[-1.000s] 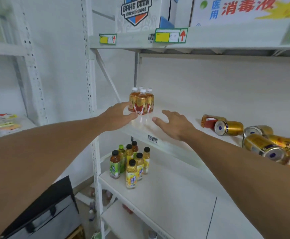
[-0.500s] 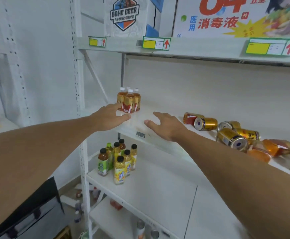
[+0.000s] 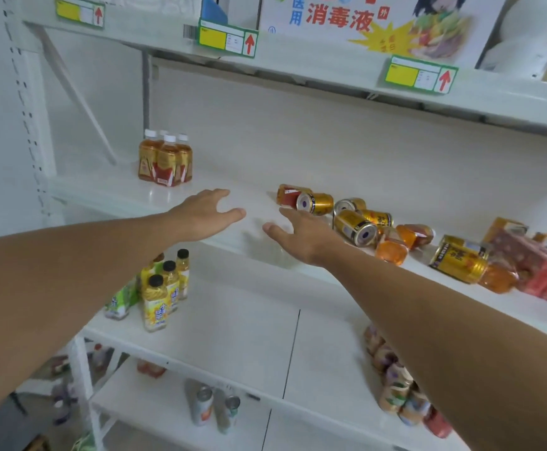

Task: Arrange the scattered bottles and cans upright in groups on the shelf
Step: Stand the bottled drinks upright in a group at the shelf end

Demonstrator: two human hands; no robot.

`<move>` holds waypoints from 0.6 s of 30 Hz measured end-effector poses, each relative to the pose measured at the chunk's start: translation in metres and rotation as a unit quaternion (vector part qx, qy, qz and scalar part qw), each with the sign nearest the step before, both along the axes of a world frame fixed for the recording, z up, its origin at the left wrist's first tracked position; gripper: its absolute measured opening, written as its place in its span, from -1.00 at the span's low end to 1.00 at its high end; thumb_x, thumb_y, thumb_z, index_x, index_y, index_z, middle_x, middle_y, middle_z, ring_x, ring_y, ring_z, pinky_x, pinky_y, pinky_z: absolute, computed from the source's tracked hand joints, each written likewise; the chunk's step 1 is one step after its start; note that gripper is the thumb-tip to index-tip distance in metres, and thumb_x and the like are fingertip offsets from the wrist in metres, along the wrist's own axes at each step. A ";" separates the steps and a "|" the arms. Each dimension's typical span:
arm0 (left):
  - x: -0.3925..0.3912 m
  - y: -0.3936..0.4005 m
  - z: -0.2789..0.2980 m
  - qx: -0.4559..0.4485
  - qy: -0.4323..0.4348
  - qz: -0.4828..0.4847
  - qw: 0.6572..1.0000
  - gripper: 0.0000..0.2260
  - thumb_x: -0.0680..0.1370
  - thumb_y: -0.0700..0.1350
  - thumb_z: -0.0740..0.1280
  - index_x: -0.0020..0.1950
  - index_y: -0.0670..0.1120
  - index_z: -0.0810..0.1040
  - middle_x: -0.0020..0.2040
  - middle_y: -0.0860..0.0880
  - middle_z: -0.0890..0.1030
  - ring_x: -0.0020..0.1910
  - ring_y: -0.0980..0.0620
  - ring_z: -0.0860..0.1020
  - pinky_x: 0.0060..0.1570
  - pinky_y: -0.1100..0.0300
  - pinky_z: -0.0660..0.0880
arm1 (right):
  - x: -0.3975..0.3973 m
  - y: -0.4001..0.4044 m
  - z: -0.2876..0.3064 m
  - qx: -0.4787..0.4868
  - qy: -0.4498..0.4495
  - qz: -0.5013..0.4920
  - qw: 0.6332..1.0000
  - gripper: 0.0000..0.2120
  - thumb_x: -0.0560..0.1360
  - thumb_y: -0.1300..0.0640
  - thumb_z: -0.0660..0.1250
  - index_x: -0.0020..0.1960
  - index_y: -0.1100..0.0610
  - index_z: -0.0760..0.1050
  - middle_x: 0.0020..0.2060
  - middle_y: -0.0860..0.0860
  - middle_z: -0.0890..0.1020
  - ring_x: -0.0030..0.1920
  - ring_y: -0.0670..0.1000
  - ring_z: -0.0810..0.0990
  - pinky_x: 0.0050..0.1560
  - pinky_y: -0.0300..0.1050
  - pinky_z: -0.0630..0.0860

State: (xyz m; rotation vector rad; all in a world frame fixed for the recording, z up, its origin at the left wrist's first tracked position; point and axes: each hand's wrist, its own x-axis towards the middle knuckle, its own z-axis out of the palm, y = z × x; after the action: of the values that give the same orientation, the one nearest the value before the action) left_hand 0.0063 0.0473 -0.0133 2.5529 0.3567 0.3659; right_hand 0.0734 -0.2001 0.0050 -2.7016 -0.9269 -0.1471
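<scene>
Both forearms bare, no sleeves or jewellery.

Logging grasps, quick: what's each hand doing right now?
Left hand: open, holding nothing.
Right hand: open, holding nothing, fingers reaching toward the fallen gold can.

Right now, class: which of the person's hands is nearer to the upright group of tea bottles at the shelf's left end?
Left. The left hand hovers just right of and below the tea bottles; the right hand is farther right, by the fallen cans.
</scene>
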 end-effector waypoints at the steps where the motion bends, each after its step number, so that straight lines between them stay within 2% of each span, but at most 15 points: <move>1: 0.004 -0.009 0.000 0.000 -0.001 -0.007 1.000 -0.08 0.42 0.58 0.14 0.69 0.14 0.18 0.69 0.03 0.23 0.63 -0.07 0.26 0.55 -0.13 0.25 | 0.001 -0.009 0.000 0.001 -0.004 -0.004 1.000 -0.18 0.60 -0.50 0.06 0.70 -0.04 0.21 0.67 0.06 0.26 0.64 0.20 0.24 0.56 0.24 0.25; 6: 0.019 -0.057 0.008 0.030 0.005 -0.047 0.998 -0.08 0.43 0.57 0.14 0.70 0.14 0.17 0.69 0.01 0.23 0.63 -0.08 0.24 0.56 -0.11 0.24 | 0.012 -0.054 0.002 0.024 -0.016 -0.001 1.000 -0.22 0.62 -0.46 0.08 0.69 -0.04 0.22 0.65 0.07 0.32 0.62 0.18 0.27 0.56 0.24 0.27; 10: 0.034 -0.095 0.014 0.031 -0.024 -0.052 0.998 -0.15 0.46 0.52 0.18 0.67 0.15 0.21 0.66 -0.01 0.28 0.61 -0.09 0.28 0.51 -0.05 0.27 | 0.023 -0.094 0.002 0.033 -0.023 -0.015 0.999 -0.25 0.61 -0.46 0.09 0.66 -0.07 0.27 0.60 0.07 0.38 0.56 0.20 0.37 0.45 0.21 0.37; 14: 0.048 -0.142 0.002 0.046 -0.016 -0.067 0.997 -0.27 0.46 0.49 0.19 0.60 0.29 0.25 0.60 -0.02 0.34 0.55 -0.12 0.33 0.41 -0.06 0.34 | 0.025 -0.124 -0.003 -0.009 -0.092 -0.015 0.996 -0.31 0.61 -0.40 0.13 0.63 -0.09 0.32 0.56 0.02 0.43 0.51 0.20 0.41 0.36 0.17 0.43; 16: 0.058 -0.163 0.001 0.051 -0.024 -0.079 0.995 -0.31 0.46 0.49 0.20 0.56 0.32 0.28 0.57 -0.01 0.38 0.50 -0.12 0.37 0.30 -0.01 0.35 | 0.028 -0.135 -0.001 0.012 -0.117 -0.001 0.993 -0.42 0.63 -0.34 0.17 0.54 -0.08 0.44 0.47 0.01 0.51 0.44 0.17 0.47 0.28 0.10 0.43; 18: 0.068 -0.180 0.004 0.049 -0.026 -0.081 0.995 -0.28 0.47 0.49 0.21 0.58 0.26 0.30 0.58 0.01 0.37 0.50 -0.11 0.37 0.29 0.02 0.35 | 0.033 -0.145 0.003 0.023 -0.134 0.012 0.991 -0.53 0.65 -0.29 0.18 0.39 -0.03 0.53 0.34 0.01 0.58 0.33 0.17 0.53 0.20 0.08 0.48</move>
State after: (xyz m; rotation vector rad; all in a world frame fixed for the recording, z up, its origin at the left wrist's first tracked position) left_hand 0.0741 -0.1323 -0.0090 2.6410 0.1122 0.3960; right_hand 0.1062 -0.3454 0.0080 -2.6687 -1.0146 -0.5311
